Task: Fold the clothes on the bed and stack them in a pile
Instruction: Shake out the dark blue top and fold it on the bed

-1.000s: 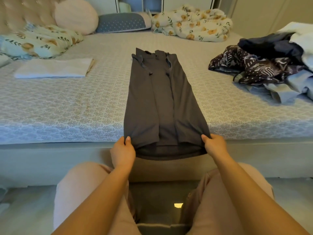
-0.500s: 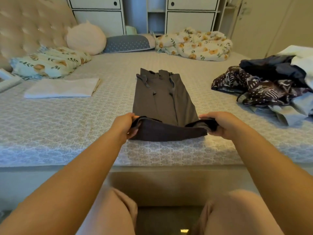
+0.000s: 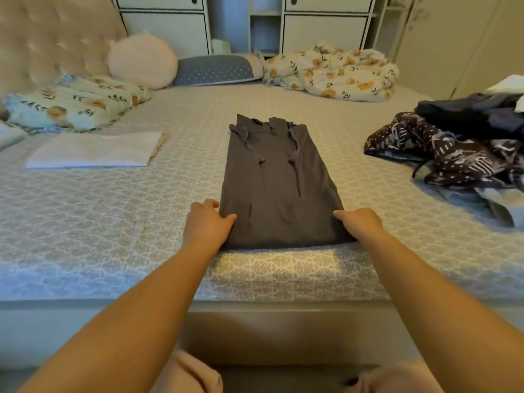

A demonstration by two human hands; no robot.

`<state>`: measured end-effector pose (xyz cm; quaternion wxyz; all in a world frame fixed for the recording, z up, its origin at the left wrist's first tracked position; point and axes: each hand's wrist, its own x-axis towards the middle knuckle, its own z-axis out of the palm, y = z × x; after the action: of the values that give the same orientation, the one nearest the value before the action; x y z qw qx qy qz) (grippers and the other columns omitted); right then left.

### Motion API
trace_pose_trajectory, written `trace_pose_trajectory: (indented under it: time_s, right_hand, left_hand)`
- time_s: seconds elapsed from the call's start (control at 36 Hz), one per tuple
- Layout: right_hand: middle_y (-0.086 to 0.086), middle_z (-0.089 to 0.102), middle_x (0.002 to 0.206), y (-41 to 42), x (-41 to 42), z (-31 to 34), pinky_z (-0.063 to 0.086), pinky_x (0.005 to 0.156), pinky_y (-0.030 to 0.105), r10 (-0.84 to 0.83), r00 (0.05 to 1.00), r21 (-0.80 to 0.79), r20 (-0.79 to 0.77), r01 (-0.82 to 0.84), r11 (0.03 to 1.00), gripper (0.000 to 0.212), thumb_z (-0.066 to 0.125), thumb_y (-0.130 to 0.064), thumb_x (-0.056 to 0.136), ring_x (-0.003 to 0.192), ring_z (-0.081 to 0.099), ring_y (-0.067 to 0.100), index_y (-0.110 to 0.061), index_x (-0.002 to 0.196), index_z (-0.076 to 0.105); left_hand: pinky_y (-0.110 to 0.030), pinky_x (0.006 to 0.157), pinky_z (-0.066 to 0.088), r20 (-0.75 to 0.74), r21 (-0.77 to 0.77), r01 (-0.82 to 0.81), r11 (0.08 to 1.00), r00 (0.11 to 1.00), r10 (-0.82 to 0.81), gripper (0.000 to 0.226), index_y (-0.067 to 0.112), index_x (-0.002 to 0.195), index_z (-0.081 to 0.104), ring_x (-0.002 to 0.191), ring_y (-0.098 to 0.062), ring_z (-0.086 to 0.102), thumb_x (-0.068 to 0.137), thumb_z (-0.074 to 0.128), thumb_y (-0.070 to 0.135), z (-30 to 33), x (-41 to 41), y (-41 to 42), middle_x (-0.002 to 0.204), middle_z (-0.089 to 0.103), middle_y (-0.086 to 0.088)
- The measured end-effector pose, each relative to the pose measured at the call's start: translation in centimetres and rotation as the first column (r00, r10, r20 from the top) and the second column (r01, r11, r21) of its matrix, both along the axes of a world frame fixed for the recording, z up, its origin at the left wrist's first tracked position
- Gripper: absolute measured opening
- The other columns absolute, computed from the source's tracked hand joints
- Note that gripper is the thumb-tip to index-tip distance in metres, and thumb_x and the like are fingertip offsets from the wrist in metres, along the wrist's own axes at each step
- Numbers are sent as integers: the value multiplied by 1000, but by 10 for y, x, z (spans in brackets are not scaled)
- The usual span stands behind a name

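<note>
A dark grey garment (image 3: pixel 278 177) with drawstrings lies lengthwise in the middle of the bed (image 3: pixel 85 222). Its near end is doubled back onto itself, with the fold line close to the bed's front edge. My left hand (image 3: pixel 208 222) grips the left side of the folded-over layer, thumb on top. At the right side, my right hand (image 3: pixel 358 222) holds the same layer, fingers pointing inward along the cloth. A folded white cloth (image 3: pixel 93 150) lies flat to the left. A heap of unfolded clothes (image 3: pixel 453 148), dark patterned and navy, sits at the right.
Pillows (image 3: pixel 76 100) and a round pink cushion (image 3: pixel 141 62) lie by the tufted headboard at the far left. A crumpled floral blanket (image 3: pixel 331 72) is at the far side. White cabinets (image 3: pixel 326 21) stand behind the bed. My knees show below the bed's edge.
Both hands lifted the garment's hanging lower end from over the bed's edge and carried it forward onto the garment, halving its length. The head camera tilted up.
</note>
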<state>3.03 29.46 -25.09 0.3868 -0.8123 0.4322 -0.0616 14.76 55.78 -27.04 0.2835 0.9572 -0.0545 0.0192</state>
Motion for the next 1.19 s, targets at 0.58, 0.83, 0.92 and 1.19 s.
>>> trace_pose_trajectory:
  time_s: [0.58, 0.83, 0.92, 1.19]
  right_hand:
    - [7, 65, 108, -17, 22, -5, 41, 73, 31, 56, 990, -57, 127, -49, 997, 35, 51, -36, 96, 83, 52, 19, -10, 111, 68]
    - [14, 64, 104, -23, 31, 8, 45, 73, 35, 51, 990, 40, 135, -56, 998, 28, 51, -29, 96, 88, 58, 28, -5, 94, 67]
    - [13, 60, 121, -24, 26, 6, 45, 86, 36, 116, 985, 78, 124, -127, 989, 27, 46, -22, 100, 104, 56, 29, -8, 115, 63]
    - [13, 63, 114, -20, 35, 8, 38, 73, 32, 57, 995, -150, 83, -44, 988, 29, 41, -28, 100, 87, 53, 25, -10, 103, 64]
  left_hand:
    - [-29, 53, 37, -108, -289, -101, 952, 992, 73, 37, 14, 125, 42, 65, -15, 52, 94, 54, 29, -6, 31, -6, 75, 53, -1]
    - [-32, 53, 44, 23, -363, -15, 932, 999, 25, 25, 26, 118, 46, 66, -17, 54, 99, 38, 11, -8, 29, -14, 87, 56, -1]
    - [-26, 52, 36, -3, -365, 5, 931, 1000, -7, 41, 23, 138, 35, 65, -10, 48, 99, 41, 12, -12, 31, -15, 76, 47, 7]
    - [-32, 52, 45, -38, -366, 42, 930, 997, -60, 50, 38, 141, 31, 65, -20, 57, 97, 42, 15, -1, 26, -18, 72, 50, 7]
